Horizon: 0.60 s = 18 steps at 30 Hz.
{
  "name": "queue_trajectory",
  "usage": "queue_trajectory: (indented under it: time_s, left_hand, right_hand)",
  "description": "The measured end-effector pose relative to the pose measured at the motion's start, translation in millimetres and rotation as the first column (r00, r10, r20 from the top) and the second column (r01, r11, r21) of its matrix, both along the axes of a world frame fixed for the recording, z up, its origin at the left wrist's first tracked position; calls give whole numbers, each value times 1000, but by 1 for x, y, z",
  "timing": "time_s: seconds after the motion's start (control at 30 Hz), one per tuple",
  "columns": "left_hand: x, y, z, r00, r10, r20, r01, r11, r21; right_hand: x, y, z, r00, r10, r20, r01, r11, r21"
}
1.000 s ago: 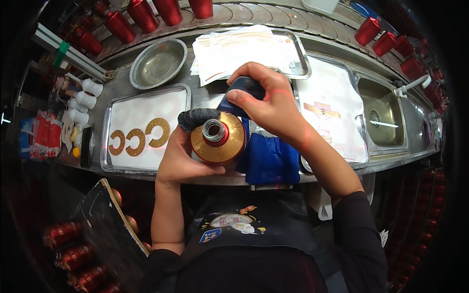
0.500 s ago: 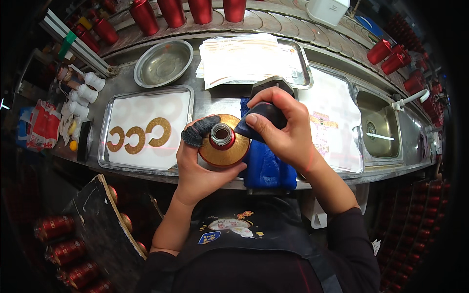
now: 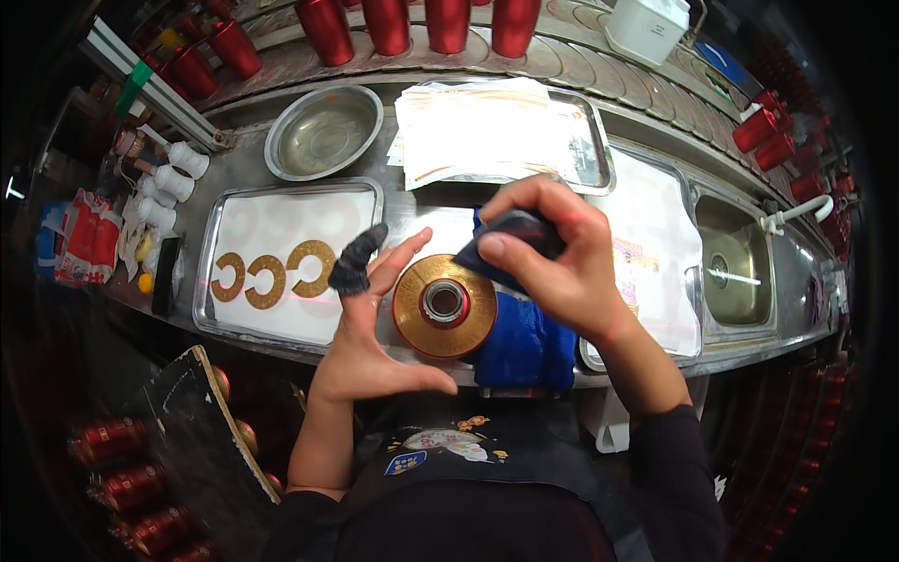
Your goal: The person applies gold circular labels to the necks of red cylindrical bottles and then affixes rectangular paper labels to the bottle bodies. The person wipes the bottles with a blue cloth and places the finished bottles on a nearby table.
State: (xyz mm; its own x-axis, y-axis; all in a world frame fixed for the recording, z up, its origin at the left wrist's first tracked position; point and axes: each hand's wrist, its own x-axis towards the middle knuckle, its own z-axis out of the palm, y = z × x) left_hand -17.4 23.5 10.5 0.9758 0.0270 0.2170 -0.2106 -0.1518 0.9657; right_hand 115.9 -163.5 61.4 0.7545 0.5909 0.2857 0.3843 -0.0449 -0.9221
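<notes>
I have on a black apron (image 3: pixel 548 426). It has a cartoon picture on the front: a round pale bowl (image 3: pixel 438 439) with pinkish bits, and a white shape (image 3: pixel 468 451) beside it. Small orange shapes (image 3: pixel 475 422) sit above. Down to the left is a blue badge (image 3: pixel 405 463) with pale marks on it. My left sleeve (image 3: pixel 302 520) and right sleeve (image 3: pixel 672 459) are black too, and they stop around my elbows. One finger of my left hand (image 3: pixel 361 342) wears a black cover (image 3: pixel 353 264) that looks bumpy, like wool. My right hand (image 3: pixel 562 267) is bare.
</notes>
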Motion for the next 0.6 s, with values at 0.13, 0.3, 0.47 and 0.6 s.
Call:
queue_trajectory:
  time_s: [0.13, 0.3, 0.47, 0.6]
  left_hand:
    - [-9, -21, -8, 987, 149, -53, -149, 989, 1]
    - [-3, -10, -12, 996, 15, -85, -21, 997, -79]
    - [1, -6, -8, 992, -59, -115, 51, 996, -68]
    - [0, -7, -10, 987, -78, -138, 51, 981, -189]
  right_hand:
    - [-1, -7, -10, 989, 55, 134, -48, 997, -59]
    - [30, 16, -10, 973, 157, -167, -170, 983, -64]
    - [43, 43, 13, 908, 416, -49, -416, 880, -227]
    - [42, 50, 14, 864, 453, -219, -471, 882, -34]
